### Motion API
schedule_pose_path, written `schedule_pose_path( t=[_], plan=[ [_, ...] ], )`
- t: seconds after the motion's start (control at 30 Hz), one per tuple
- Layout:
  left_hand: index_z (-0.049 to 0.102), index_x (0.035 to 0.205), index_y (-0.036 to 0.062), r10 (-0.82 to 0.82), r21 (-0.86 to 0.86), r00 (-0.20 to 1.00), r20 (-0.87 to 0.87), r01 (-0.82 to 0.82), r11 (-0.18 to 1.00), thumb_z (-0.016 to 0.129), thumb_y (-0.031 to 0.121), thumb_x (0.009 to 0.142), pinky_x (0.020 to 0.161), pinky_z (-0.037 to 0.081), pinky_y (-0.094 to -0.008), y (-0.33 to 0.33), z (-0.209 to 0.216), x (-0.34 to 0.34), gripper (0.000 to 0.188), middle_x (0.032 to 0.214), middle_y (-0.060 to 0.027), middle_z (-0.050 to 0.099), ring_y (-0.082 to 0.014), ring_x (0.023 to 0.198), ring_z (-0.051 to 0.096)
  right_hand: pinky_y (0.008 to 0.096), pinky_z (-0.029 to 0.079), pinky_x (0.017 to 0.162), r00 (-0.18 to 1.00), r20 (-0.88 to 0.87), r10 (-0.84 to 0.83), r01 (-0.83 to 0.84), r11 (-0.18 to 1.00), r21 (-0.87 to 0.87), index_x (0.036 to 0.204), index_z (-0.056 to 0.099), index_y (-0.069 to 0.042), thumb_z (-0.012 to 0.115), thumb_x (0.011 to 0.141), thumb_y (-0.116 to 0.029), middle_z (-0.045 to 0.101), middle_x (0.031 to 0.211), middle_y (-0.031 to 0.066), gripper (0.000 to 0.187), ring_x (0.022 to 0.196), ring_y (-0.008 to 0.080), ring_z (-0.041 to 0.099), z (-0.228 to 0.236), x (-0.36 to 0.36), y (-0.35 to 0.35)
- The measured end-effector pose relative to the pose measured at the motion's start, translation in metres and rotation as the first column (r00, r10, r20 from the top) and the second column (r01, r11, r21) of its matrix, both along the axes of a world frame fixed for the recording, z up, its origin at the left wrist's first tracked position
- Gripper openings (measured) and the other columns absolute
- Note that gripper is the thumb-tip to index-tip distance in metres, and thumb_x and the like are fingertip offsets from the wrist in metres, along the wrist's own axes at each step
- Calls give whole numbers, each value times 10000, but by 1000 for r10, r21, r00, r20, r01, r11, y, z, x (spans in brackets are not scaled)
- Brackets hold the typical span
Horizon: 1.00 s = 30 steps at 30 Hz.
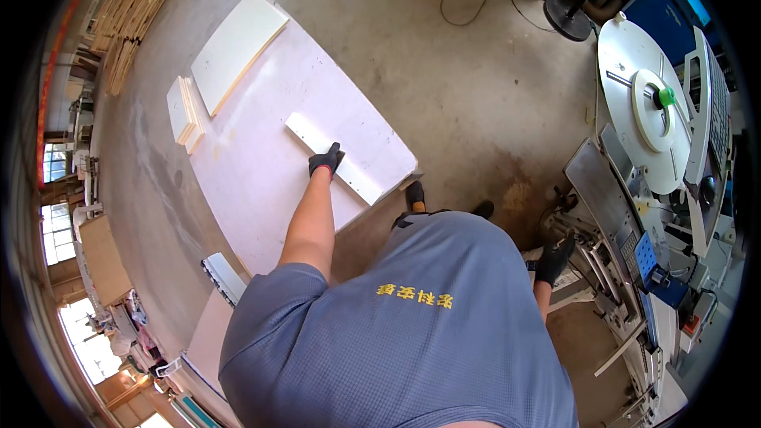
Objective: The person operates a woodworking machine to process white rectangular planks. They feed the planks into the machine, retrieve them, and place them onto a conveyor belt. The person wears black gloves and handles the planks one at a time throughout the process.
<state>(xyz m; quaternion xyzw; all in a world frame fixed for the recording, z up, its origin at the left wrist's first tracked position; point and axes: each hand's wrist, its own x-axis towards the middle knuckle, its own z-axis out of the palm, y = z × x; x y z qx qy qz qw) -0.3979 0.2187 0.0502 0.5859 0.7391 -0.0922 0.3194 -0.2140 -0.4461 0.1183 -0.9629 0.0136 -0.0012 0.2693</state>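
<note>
A long, narrow white board strip (358, 181) with small dark holes along it lies slantwise on a pale tabletop (261, 182). My left hand (323, 161), in a black glove with a red cuff, grips the strip near its middle from the near-left edge. On my other side, my right hand (555, 260), also black-gloved, hangs low beside the metal frame of a machine (602, 250). Its fingers are too dark against the machine parts to make out whether they hold anything.
Large white panels (238, 47) lie at the table's far end, beside a small stack of boards (185, 115). To the right, the machine carries a round white reel disc (646, 103) and a keyboard (720, 103). Wooden slats (127, 16) are piled far left; a cable (460, 22) crosses the floor.
</note>
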Motion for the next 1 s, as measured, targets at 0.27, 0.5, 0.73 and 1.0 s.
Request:
schedule_pose_path(
  t=[0.27,0.5,0.73,1.0],
  plan=[
    [678,746,85,117,-149,910,398,-61,987,716,464,801,420,390,-359,21,19,-31,385,623,-40,598,-174,456,494,429,313,1135,984,12,175,-175,979,107,1414,459,-11,640,903,-186,428,1467,222,570,1374,368,385,62,13,99],
    [525,1270,70,602,-583,48,797,324,745,572,406,967,349,292,-244,0,146,34,455,1335,-183,601,-112,391,391,409,328,1135,896,214,389,-418,902,110,1408,469,-21,657,875,-137,475,1427,209,577,1358,349,420,120,45,167],
    [453,1423,36,432,-398,75,899,554,731,539,310,1002,526,438,-181,-128,201,171,509,1256,-204,640,-148,904,651,436,441,1026,661,350,663,-701,713,-27,1458,398,-53,787,771,-219,502,1377,221,807,1230,391,515,214,55,260],
    [676,1221,37,-63,-31,95,993,759,650,647,269,952,465,334,-220,-226,259,205,356,776,26,634,-34,504,413,460,481,921,794,217,567,-578,816,-18,1350,496,-99,791,728,-211,614,1209,180,698,1083,371,601,173,45,201]
  ],
)
